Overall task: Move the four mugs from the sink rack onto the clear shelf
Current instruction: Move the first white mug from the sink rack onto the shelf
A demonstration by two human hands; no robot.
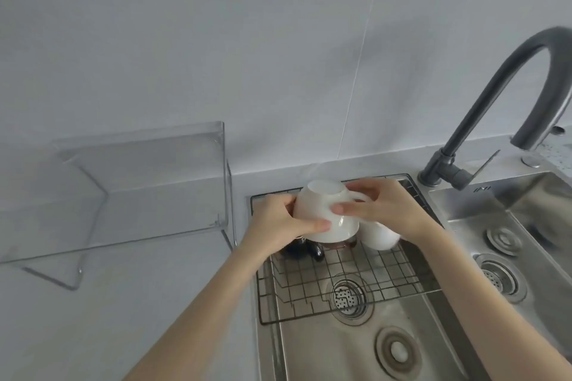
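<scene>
Both hands, left hand [280, 219] and right hand [382, 209], clasping inverted white mug [325, 213], dark mug [305, 249] beneath mostly hidden, second white mug [379, 233] half-covered

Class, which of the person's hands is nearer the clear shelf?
Left. The left hand grips the white mug on the side toward the clear shelf; the right hand is farther, toward the faucet.

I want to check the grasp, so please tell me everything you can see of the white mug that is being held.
The white mug looks like glossy ceramic, rounded, wider at the rim than at the base. It is upside down, slightly tilted, base toward the wall. Its handle points right. Both hands hold it above the wire rack: the left hand on its left side, the right hand at the handle.
</scene>
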